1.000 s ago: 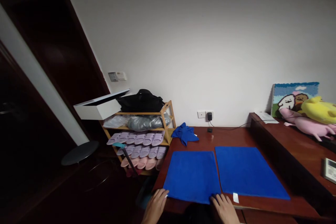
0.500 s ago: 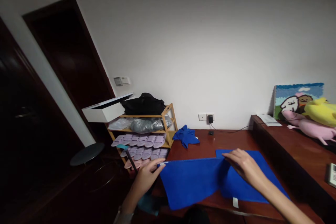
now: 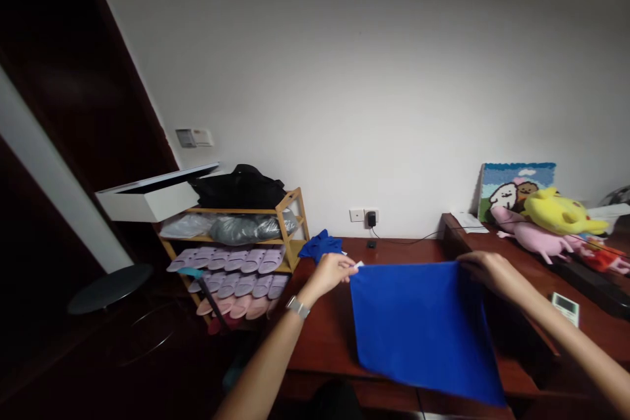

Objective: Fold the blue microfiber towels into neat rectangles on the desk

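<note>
The left hand (image 3: 331,274) pinches the upper left corner of a plain blue rectangular cloth (image 3: 418,325) between thumb and fingers. The right hand (image 3: 488,269) grips its upper right corner, the fingers closed over the edge and partly hiding the fabric there. The cloth hangs from both hands in front of the dark red wooden counter (image 3: 315,335), its top edge nearly straight and its lower edge sloping down to the right. A small white label (image 3: 359,264) sticks out beside the left fingertips; no writing can be read on it. A grey-banded wristwatch (image 3: 298,306) is on the left wrist, its brand not readable.

A crumpled blue cloth (image 3: 321,246) lies at the back left of the counter, near the wooden slipper rack (image 3: 291,210). Behind the held cloth, a black plug adapter (image 3: 371,218) sits in a white wall socket, with a thin cable running right.

On the raised surface at the right, a white sheet of paper (image 3: 470,222) lies near a fluffy picture panel (image 3: 516,187) showing two cartoon animals. Yellow and pink plush toys lie in front of the panel. A small white device with a grey screen (image 3: 566,308) lies nearer; its markings are too small to read.
</note>
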The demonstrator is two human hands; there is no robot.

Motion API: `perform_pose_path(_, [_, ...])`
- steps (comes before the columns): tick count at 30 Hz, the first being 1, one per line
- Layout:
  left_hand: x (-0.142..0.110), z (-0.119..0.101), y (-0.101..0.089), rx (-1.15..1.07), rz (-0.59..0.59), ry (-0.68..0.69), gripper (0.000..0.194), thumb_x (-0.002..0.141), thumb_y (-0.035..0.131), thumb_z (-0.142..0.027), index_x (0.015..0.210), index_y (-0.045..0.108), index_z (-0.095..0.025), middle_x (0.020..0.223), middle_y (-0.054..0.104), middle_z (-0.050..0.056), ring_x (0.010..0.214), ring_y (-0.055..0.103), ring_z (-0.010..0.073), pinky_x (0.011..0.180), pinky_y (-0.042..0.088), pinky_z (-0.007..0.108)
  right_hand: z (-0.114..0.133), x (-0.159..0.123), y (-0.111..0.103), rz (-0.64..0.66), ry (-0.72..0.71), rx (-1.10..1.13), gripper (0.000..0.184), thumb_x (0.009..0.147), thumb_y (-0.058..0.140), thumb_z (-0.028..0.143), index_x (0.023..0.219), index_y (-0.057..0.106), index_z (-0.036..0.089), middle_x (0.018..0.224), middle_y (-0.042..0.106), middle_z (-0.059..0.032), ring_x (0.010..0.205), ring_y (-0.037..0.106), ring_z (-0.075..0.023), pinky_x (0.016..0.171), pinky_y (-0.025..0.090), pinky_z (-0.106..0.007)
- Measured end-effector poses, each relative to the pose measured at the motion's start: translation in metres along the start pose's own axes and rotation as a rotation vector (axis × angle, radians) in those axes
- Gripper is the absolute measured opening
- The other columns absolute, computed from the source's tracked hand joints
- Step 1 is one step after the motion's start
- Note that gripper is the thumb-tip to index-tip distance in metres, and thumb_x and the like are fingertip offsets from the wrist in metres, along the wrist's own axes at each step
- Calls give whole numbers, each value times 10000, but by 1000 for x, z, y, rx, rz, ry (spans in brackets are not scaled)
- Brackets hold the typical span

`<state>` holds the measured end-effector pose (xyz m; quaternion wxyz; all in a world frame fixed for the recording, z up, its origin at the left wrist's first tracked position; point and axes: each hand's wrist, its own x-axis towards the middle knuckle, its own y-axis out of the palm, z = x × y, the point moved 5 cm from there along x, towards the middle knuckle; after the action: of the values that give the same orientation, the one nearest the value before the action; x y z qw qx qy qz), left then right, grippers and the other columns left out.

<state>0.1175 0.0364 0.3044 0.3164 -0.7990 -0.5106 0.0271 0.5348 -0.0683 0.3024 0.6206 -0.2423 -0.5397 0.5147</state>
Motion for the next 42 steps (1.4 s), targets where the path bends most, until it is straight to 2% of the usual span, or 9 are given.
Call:
perform_pose_path(6, [72, -13, 24, -16, -173, 52, 451, 934, 647, -529, 1035, 730, -97, 829, 788, 112, 686, 748, 192, 605, 582, 275, -37, 46, -30, -209, 44, -31, 360, 986, 466, 346, 1104, 752, 161, 1088, 782, -125, 1010, 724, -267, 945, 539, -408])
perform_pose_path(11, [49, -2, 58, 27, -185, 95, 378, 987, 563, -533, 1044, 698, -184, 845, 774, 58, 738, 751, 194, 659, 580, 282, -55, 15, -13, -238, 63, 16, 350, 978, 473, 373, 1151, 729, 208, 1155, 756, -108, 1063, 706, -267, 968, 538, -403])
perform_pose_path(14, [5, 24, 101, 85, -149, 108, 301, 986, 584, -498, 979, 704, -221, 917, 776, 57, 828, 734, 209, 751, 573, 313, -75, -35, 31, -211, 113, 83, 355, 965, 470, 405, 1137, 724, 226, 1145, 752, -107, 1046, 713, -264, 959, 548, -400])
perform_pose_path(19, [-82, 111, 202, 453, -10, 128, 207, 1023, 492, -272, 928, 676, -263, 917, 734, 58, 857, 703, 233, 769, 560, 345, -104, -139, 164, -83, 323, 219, 395, 907, 427, 450, 974, 745, 224, 1038, 773, -128, 978, 743, -288, 893, 580, -405])
perform_pose_path(22, [-111, 149, 236, 543, -51, 153, 274, 1005, 411, -162, 1006, 665, -264, 981, 722, 77, 928, 691, 248, 805, 572, 382, -109, -180, 222, -33, 395, 244, 405, 884, 402, 442, 936, 745, 232, 1027, 766, -132, 972, 743, -289, 889, 579, -402])
perform_pose_path(24, [-116, 158, 241, 559, -60, 149, 292, 992, 393, -133, 1022, 654, -261, 1001, 713, 80, 942, 682, 250, 813, 580, 401, -109, -191, 235, -59, 421, 227, 402, 891, 391, 441, 949, 738, 248, 1060, 756, -125, 997, 733, -286, 893, 575, -401])
perform_pose_path(30, [-113, 150, 230, 589, -41, 237, 293, 1002, 401, -170, 1030, 666, -292, 1037, 721, 85, 956, 684, 268, 850, 590, 461, -110, -201, 226, -126, 425, 160, 378, 923, 411, 473, 1012, 723, 280, 1131, 738, -98, 1070, 706, -280, 923, 560, -398])
perform_pose_path(35, [-126, 155, 233, 570, -11, 223, 300, 996, 426, -177, 1082, 684, -303, 1113, 732, 96, 1032, 685, 283, 919, 589, 487, -114, -221, 242, -87, 431, 89, 394, 914, 408, 460, 1020, 741, 278, 1115, 750, -108, 1002, 712, -293, 881, 558, -410])
perform_pose_path(42, [-135, 153, 226, 532, -74, 268, 293, 966, 497, -160, 1092, 726, -292, 1161, 753, 38, 1048, 690, 225, 931, 595, 403, -92, -202, 234, -9, 474, -334, 412, 885, 423, 424, 967, 782, 240, 1215, 720, -128, 1040, 657, -336, 871, 510, -473])
